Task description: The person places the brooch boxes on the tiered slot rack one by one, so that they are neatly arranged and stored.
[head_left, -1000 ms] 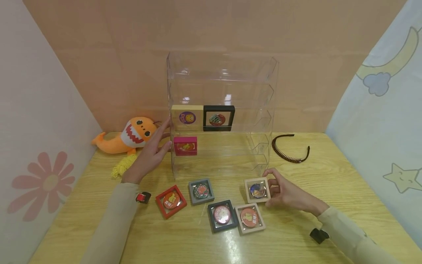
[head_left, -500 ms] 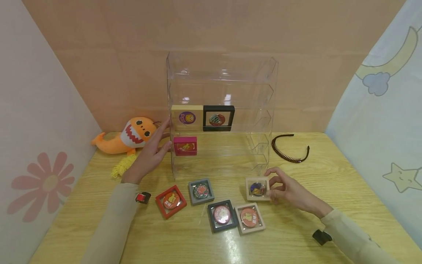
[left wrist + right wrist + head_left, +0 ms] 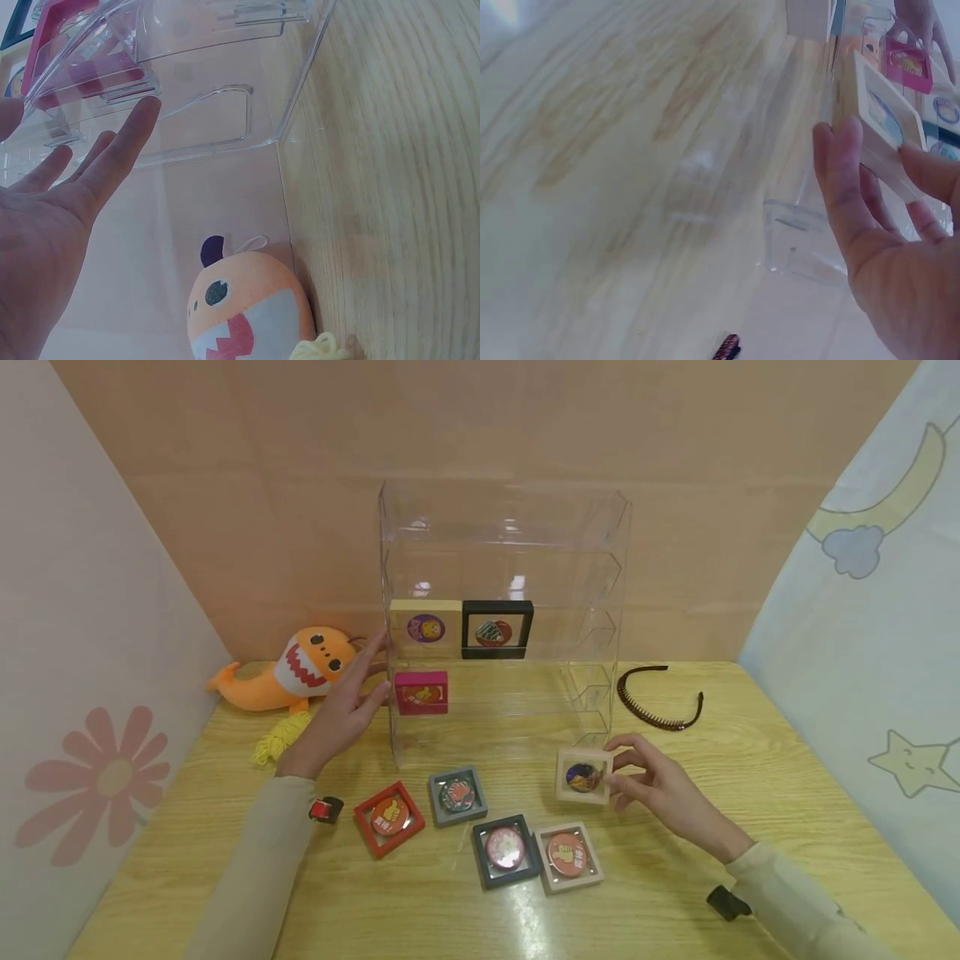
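In the head view my right hand pinches a cream square display frame with a round dark-blue badge inside, in front of a clear acrylic rack. The right wrist view shows thumb and fingers on the edges of the tilted cream frame. My left hand rests with extended fingers against the rack's left side; in the left wrist view its fingertips meet the clear side panel. On the rack stand a yellow frame, a black frame and, one tier lower, a magenta frame.
On the table before the rack lie a red frame, a grey frame, a dark blue frame and a beige frame. An orange plush shark sits at left, a toothed headband at right.
My right hand has shifted its hold to the frame's right side and raised the cream frame slightly toward the rack, tipping it more upright. The left hand has stayed in place.
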The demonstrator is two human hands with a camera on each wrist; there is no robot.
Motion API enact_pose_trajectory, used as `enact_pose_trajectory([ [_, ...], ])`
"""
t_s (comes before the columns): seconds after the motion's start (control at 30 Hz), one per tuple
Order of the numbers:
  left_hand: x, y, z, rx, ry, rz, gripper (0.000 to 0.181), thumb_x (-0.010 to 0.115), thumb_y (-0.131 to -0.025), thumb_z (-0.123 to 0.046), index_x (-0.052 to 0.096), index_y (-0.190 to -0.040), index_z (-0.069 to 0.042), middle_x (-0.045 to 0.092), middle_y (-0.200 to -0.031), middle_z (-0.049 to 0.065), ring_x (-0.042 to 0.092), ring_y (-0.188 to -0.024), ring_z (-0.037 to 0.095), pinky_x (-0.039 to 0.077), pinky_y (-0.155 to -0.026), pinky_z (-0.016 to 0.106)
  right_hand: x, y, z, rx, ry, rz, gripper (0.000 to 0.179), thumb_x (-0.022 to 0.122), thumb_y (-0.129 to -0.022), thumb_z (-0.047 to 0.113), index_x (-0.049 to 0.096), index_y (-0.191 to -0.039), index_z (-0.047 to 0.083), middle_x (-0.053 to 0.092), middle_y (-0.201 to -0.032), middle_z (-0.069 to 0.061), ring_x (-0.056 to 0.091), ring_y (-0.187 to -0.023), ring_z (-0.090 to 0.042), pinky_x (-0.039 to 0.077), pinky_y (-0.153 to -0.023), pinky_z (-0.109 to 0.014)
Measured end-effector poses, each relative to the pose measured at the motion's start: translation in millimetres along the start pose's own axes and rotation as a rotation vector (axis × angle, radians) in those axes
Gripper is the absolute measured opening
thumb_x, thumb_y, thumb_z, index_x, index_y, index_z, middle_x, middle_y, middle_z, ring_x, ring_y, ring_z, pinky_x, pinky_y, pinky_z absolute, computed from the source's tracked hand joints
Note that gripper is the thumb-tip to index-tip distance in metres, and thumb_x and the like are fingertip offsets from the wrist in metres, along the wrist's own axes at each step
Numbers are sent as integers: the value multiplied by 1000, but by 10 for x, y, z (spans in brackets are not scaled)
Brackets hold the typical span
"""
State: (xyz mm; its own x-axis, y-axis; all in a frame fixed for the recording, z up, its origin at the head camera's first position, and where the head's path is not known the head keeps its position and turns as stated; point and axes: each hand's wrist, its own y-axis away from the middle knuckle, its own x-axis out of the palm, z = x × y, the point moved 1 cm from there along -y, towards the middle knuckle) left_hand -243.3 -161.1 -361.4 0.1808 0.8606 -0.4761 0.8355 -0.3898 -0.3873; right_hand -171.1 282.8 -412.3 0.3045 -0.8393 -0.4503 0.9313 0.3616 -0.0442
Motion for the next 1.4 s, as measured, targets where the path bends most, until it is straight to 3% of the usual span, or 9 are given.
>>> enact_pose_trajectory([
  [0.33,1,-12,23,13,-4,2,69,43,-107,-1,9,-165,-19,18,-164,16,36,-141,45,51,-98,58,142,-83,248,-220,86,-118,40,64,-98,-1,52,-134,10,64,-111,-17,71,-70,-27,62,-65,-43],
  [0.57,1,-4,49,15,-2,-3,69,44,-107,-2,10,-165,-20,19,-164,15,36,-141,44,50,-98,58,261,-285,472,-252,102,-135,40,67,-97,3,53,-133,14,63,-115,-15,73,-74,-21,62,-68,-37],
  [1.03,-9,-14,35,15,-1,-3,70,45,-107,-4,10,-165,-22,20,-164,14,36,-141,43,50,-98,58,468,-782,784,-358,66,-178,38,67,-97,2,55,-132,13,65,-112,-15,73,-73,-27,62,-65,-33],
  [1.4,-13,-6,-17,15,-13,-3,68,45,-107,-3,10,-165,-17,21,-163,17,37,-141,43,51,-98,57,619,-1111,882,-395,166,-230,39,66,-99,5,53,-135,12,66,-112,-14,71,-70,-21,61,-60,-29],
])
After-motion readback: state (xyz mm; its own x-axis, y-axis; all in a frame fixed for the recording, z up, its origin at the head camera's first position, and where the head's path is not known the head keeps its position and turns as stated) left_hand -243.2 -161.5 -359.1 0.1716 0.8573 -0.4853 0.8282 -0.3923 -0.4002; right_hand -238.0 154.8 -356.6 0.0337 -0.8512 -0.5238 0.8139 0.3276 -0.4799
